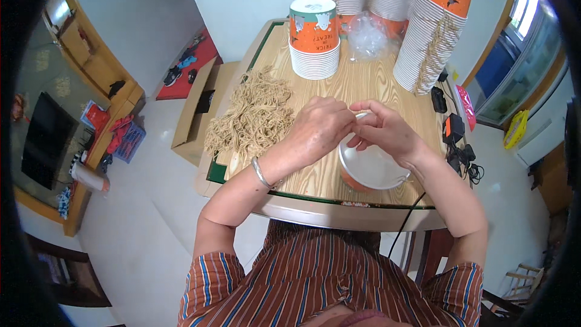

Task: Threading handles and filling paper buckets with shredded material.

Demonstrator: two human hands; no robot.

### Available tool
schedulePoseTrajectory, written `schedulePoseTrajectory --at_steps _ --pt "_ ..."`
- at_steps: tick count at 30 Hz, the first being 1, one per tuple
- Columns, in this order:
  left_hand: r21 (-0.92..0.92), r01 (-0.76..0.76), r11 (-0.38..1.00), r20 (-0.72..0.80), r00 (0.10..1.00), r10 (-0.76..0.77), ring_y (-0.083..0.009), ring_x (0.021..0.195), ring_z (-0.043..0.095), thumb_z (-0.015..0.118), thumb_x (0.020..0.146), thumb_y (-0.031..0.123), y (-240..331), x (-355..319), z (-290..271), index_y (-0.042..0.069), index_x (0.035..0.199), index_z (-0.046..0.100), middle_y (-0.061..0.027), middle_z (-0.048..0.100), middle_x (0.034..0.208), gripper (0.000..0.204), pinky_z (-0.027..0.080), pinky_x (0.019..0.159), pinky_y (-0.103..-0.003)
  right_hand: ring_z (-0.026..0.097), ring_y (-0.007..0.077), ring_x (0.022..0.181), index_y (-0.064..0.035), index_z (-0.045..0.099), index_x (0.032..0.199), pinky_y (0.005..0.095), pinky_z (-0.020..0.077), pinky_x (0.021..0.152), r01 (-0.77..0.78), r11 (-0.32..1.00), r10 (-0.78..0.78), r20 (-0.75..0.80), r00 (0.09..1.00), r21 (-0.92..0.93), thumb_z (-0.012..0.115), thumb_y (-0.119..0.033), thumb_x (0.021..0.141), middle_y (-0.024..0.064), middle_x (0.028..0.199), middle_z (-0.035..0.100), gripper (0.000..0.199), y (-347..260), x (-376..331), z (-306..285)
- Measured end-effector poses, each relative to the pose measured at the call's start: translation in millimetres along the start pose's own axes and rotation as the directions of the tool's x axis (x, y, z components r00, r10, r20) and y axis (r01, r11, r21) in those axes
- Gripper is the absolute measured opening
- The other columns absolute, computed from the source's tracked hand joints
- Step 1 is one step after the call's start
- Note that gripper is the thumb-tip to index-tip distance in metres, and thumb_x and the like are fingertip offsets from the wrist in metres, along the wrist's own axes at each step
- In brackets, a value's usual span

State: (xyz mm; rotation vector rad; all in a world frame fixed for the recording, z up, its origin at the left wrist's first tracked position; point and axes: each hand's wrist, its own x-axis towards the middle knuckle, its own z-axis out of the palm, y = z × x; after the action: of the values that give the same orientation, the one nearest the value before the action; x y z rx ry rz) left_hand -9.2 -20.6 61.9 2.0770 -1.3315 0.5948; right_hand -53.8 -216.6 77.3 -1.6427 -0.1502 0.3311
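Straw-coloured cords (254, 115) lay in a loose, tangled heap along the left edge of the wood-grained tabletop (378, 79), reaching toward its near left corner. Close to the near edge, right of the middle, stood a paper bucket (374, 168) with its mouth up, its pale inside showing and a strip of orange on its outer wall. Both hands met over the far side of its rim. The left hand (324, 124) had its fingers bent and drawn together at the tips; the right hand (387, 132) curled its thumb and fingers toward them. Whether anything was pinched between the fingertips I could not tell, since the fingers hid it. A silvery bangle (260, 173) circled the left wrist.

Near the middle of the far edge, an orange, green and white stack of buckets (314, 39) stood upside down, one nested over another. A taller stack (431, 36) rose by the far right corner, tan cords (437, 54) hanging down its side. Between the two sat a crumpled clear plastic bag (368, 37). Black power adapters (452, 128) clustered along the right edge.
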Motion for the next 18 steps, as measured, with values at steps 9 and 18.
schedulePoseTrajectory --at_steps 9,18 --pt "-0.017 0.057 0.998 -0.019 0.998 -0.058 -0.0274 0.078 0.062 0.069 0.079 0.013 -13 0 10 0.006 0.080 0.068 -0.0081 0.062 0.075 0.007 0.047 0.072 -0.040 0.057 0.0086 0.063 -0.0019 0.056 0.109 0.0234 0.0461 0.055 0.073 0.983 -0.085 -0.064 0.994 -0.168 0.062 -0.011 0.094 0.0024 0.074 0.061 0.018 18 11 -6" --pt "-0.144 0.199 0.969 0.087 0.978 -0.187 -0.0294 0.078 0.064 0.068 0.082 0.010 -21 -2 10 0.003 0.085 0.071 -0.0115 0.066 0.078 0.009 0.051 0.072 -0.040 0.048 0.0051 0.061 -0.0004 0.064 0.089 0.0245 0.0394 0.054 0.105 0.931 -0.171 -0.164 0.972 -0.348 0.068 -0.014 0.088 -0.0010 0.065 0.057 0.014 31 11 -14"
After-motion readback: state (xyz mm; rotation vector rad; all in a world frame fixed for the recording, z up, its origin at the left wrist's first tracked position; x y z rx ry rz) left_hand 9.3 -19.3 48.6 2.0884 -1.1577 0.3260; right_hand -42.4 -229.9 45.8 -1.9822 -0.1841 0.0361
